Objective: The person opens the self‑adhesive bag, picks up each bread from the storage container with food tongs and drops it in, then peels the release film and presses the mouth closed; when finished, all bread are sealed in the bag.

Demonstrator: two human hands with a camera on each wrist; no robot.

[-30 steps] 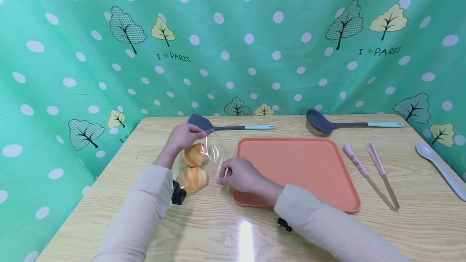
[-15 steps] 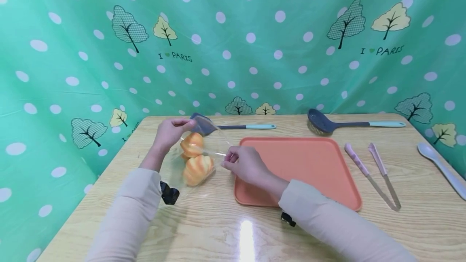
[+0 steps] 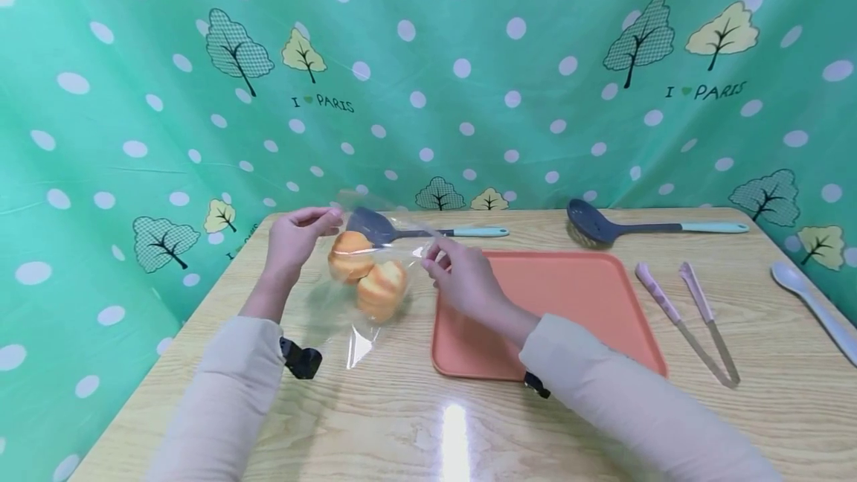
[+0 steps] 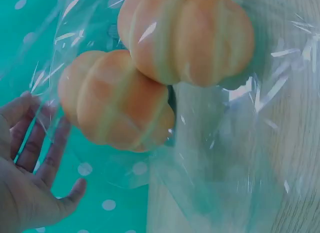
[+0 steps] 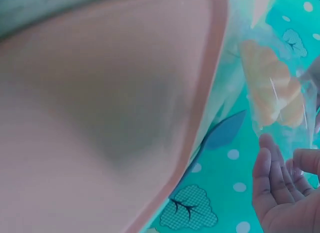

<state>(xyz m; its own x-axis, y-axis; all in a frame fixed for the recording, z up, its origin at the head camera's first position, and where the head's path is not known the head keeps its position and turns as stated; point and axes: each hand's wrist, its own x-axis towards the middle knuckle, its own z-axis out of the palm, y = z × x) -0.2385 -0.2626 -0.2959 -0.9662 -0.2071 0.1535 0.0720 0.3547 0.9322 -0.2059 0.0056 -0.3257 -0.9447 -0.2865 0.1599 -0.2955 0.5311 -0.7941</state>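
Note:
Two golden-brown striped bread rolls (image 3: 382, 292) lie inside a clear plastic bag (image 3: 359, 346), near the left side of the tray. In the left wrist view both rolls (image 4: 117, 100) show close up through the wrinkled film. At the bag's upper left is my left hand (image 3: 293, 238); in its wrist view the fingers lie against the film, with the thumb held apart from them. My right hand (image 3: 465, 274) pinches the bag's right edge between thumb and fingers, over the tray's left rim. The bag hangs tilted between both hands.
A salmon-pink tray (image 3: 562, 303) sits beneath the right forearm. Behind lie a dark spatula (image 3: 371, 227) and a dark ladle (image 3: 592, 222), both with pale blue handles. Purple-handled tongs (image 3: 696, 352) and a pale spoon (image 3: 813, 311) are on the right. A polka-dot curtain (image 3: 428, 80) hangs behind.
The bag and rolls have been raised, the rolls tilting and shifting right. My left hand has moved left and up, its fingers straighter; my right hand has moved up and slightly right.

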